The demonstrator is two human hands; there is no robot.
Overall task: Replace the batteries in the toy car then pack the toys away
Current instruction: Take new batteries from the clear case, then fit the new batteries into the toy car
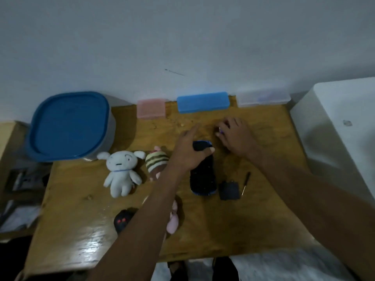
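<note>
A blue toy car (203,175) lies upside down in the middle of the wooden table (81,220), its dark underside up. My left hand (188,151) grips the car's far end. Just right of it, my right hand (235,134) is closed on a small battery with a purple tip (220,131), resting on the table. The dark battery cover (229,190) and a small screwdriver (245,183) lie right of the car. A black remote with red buttons (121,220) sits near my left forearm.
A white plush (121,171), a striped plush (156,163) and a pink plush (173,222) lie left of the car. A blue-lidded container (69,126) stands at the back left. Pink (151,108), blue (203,102) and clear (262,97) cases line the wall. A white box (334,126) stands right.
</note>
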